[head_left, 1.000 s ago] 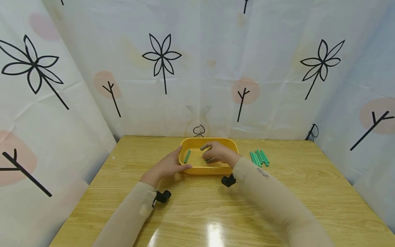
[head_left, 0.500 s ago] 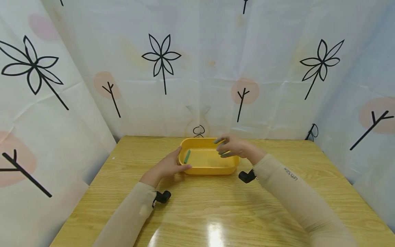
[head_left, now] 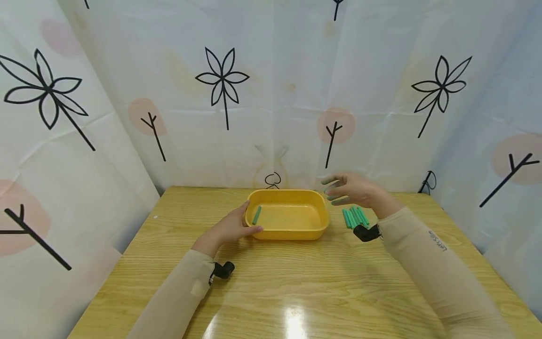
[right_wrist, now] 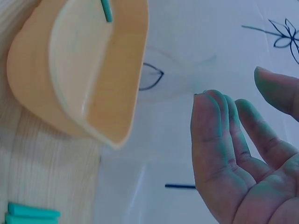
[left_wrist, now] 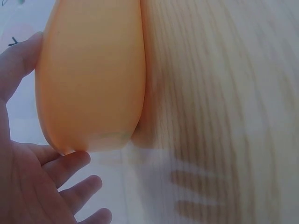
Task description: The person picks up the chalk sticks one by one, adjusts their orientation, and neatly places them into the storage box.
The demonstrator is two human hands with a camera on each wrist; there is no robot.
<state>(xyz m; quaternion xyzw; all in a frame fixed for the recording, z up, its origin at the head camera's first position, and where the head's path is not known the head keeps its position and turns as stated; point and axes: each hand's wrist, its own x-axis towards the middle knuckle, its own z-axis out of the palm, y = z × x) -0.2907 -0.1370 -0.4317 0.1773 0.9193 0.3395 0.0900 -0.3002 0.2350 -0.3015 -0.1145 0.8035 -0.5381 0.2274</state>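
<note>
A yellow plastic tub (head_left: 296, 234) stands at the back middle of the table, with one green chalk-like stick (head_left: 257, 215) lying inside near its left end. My left hand (head_left: 230, 227) holds the tub's left end, thumb on the near rim and fingers round the end wall; the left wrist view shows the fingertips touching it. To the right of the tub lies a small group of green sticks (head_left: 354, 217). Just above and behind them hovers my right hand (head_left: 353, 190), holding nothing. Its fingers are relaxed, thumb apart, and greenish residue coats the skin in the right wrist view.
The wooden table (head_left: 271, 287) extends toward me and to both sides. White cloth (head_left: 279, 117) printed with flowers and twigs hangs behind it and at both sides. A black camera (head_left: 366, 232) on the right wrist hangs close to the green sticks.
My right hand has moved out of the tub, over its right end, to the air by the green sticks. The left hand, the tub and the stick inside have stayed in place.
</note>
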